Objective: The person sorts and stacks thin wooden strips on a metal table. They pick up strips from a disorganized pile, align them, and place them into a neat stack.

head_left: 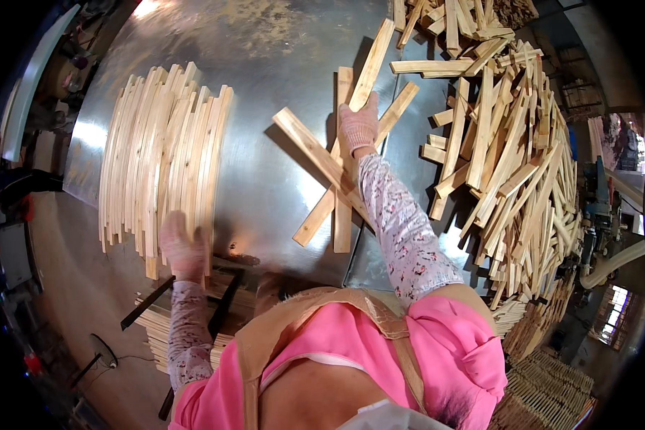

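My right hand (360,125), in a pink knit glove, is closed around the lower end of a wooden slat (375,54) that tilts up and to the right. Beneath it several loose slats cross one another, among them a diagonal wooden slat (304,140) and an upright wooden slat (342,226). My left hand (182,247), also gloved and a little blurred, lies at the near ends of a row of slats (154,136) laid side by side. Its fingers stretch forward with the thumb apart, and no slat shows in its grasp.
A large jumbled pile of slats (512,165) covers the right side of the metal table (265,79). More slats (158,330) are stacked below the table's near left edge, by dark metal bars (147,303). Bundled sticks (545,387) stand at the lower right.
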`<state>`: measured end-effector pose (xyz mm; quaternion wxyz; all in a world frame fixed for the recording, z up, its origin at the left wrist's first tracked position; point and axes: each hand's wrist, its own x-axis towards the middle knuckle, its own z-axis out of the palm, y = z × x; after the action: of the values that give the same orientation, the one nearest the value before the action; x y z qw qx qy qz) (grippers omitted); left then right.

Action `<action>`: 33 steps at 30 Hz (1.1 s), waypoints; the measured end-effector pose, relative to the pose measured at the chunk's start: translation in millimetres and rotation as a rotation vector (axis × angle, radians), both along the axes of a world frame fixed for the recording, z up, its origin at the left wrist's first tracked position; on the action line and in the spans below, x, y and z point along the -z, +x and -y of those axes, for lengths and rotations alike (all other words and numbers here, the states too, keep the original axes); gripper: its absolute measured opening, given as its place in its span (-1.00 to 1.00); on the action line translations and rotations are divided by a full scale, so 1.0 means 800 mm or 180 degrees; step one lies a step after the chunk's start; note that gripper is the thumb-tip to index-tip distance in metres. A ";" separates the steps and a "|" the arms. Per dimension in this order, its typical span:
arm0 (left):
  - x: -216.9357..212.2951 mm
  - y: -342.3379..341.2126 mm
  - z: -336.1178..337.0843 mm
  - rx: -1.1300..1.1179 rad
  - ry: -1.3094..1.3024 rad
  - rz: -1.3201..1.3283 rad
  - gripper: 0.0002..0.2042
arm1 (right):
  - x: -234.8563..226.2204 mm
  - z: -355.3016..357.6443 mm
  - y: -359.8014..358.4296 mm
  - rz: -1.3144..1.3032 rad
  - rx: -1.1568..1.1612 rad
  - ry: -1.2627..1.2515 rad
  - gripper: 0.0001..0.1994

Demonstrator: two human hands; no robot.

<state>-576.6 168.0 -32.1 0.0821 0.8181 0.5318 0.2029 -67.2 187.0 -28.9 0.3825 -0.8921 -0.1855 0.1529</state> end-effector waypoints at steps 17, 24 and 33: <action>0.039 0.250 0.133 0.1298 -0.1439 -0.0030 -0.38 | -0.136 0.184 0.057 0.0425 -0.3501 -0.2328 -0.13; -0.022 0.373 0.156 0.1111 -0.1972 -0.1000 0.34 | -0.041 0.319 0.002 0.0666 -0.2834 -0.1190 -0.36; 0.022 0.365 0.105 0.0979 -0.1726 -0.0518 -0.12 | -0.051 0.342 0.006 -0.0799 -0.0539 0.0028 -0.34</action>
<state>-284.9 84.0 -49.5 0.2839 0.8508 0.4414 -0.0271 -62.1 -86.4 12.2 0.3923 -0.8455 -0.2114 0.2941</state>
